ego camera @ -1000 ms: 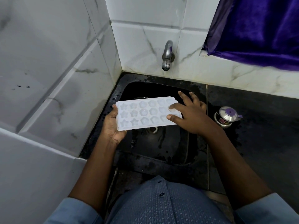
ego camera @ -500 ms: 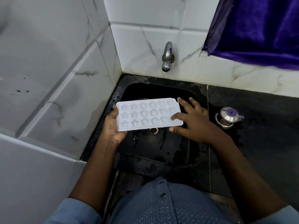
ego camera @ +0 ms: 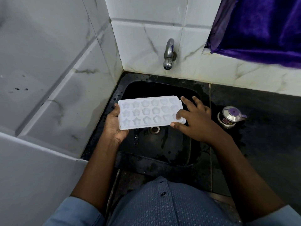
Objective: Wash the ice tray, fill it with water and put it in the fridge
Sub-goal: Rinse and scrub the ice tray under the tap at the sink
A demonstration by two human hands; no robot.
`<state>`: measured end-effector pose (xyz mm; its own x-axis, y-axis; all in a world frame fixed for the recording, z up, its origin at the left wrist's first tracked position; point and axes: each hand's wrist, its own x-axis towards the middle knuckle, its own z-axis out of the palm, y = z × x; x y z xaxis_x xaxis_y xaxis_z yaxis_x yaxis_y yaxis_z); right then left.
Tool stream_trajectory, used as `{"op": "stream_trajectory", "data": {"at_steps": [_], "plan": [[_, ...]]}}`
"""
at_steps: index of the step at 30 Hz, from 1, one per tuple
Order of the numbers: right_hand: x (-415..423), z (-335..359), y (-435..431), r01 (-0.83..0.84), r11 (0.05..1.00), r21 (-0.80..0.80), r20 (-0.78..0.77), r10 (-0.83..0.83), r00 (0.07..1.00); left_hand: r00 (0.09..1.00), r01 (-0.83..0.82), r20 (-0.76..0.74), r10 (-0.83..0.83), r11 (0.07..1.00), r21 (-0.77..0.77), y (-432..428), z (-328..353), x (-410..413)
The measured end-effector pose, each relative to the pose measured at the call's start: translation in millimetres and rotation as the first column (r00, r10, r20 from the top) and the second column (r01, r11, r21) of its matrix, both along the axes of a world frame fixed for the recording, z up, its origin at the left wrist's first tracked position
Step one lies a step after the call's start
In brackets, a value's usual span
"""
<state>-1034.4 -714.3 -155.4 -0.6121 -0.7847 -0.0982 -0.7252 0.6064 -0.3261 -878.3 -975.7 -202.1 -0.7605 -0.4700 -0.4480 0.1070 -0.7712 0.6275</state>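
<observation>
A white ice tray with star and flower shaped cells is held level over the black sink, cells facing up. My left hand grips its left end from below, thumb on the edge. My right hand rests on the tray's right end, with the forefinger in a corner cell, the thumb under the near edge and the other fingers spread. The steel tap sticks out of the tiled wall above the sink; no water runs from it.
A small steel pot with a purple lid stands on the wet black counter right of the sink. White marble tiles wall the left and back. A purple curtain hangs at top right. The drain shows under the tray.
The tray has stayed in place over the sink. My right hand's fingers have shifted slightly along the tray's right end.
</observation>
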Motion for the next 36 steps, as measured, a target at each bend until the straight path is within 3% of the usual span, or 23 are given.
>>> {"op": "stream_trajectory", "data": {"at_steps": [12, 26, 30, 36], "plan": [[-0.8, -1.1, -0.8, -0.002, 1.000, 0.006, 0.008, 0.002, 1.000, 1.000, -0.001, -0.008, 0.001, 0.999, 0.034, 6.0, 2.9, -1.6], [9.6, 3.4, -0.8, -0.030, 0.994, -0.108, -0.013, 0.029, 1.000, 1.000, 0.001, 0.001, -0.001, 1.000, 0.021, 5.2, -1.3, -1.5], [18.7, 2.0, -7.7, -0.097, 0.994, -0.048, -0.021, 0.097, 0.995, 1.000, 0.001, 0.020, -0.001, 1.000, -0.003, 8.3, -1.2, -2.9], [23.9, 1.4, -10.2, -0.037, 0.999, -0.006, -0.038, 0.037, 0.999, 1.000, 0.007, 0.007, -0.007, 1.000, 0.005, 11.6, 4.8, -1.3]]}}
